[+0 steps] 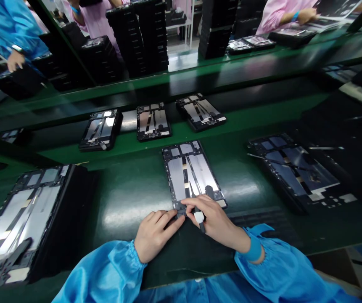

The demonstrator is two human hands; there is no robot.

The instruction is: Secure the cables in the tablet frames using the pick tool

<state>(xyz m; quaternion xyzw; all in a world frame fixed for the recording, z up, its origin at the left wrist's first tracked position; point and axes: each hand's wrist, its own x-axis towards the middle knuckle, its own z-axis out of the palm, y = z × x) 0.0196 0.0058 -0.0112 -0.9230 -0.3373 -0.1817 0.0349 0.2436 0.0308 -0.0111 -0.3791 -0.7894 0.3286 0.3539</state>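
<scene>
An opened tablet chassis (189, 173) with silver battery cells lies flat on the green bench in front of me. My left hand (155, 235) rests at its near left corner, fingers stretched flat and pressing the frame edge. My right hand (214, 221) is closed around a small dark tool with a white tip (199, 219), held at the chassis's near edge. Both arms wear shiny blue sleeves.
A stack of similar chassis in black trays (26, 223) stands at my left, another chassis (297, 168) at my right. Three more (153, 122) lie on the conveyor strip beyond. Tall black tray stacks (143, 38) and other workers in blue and pink stand at the far side.
</scene>
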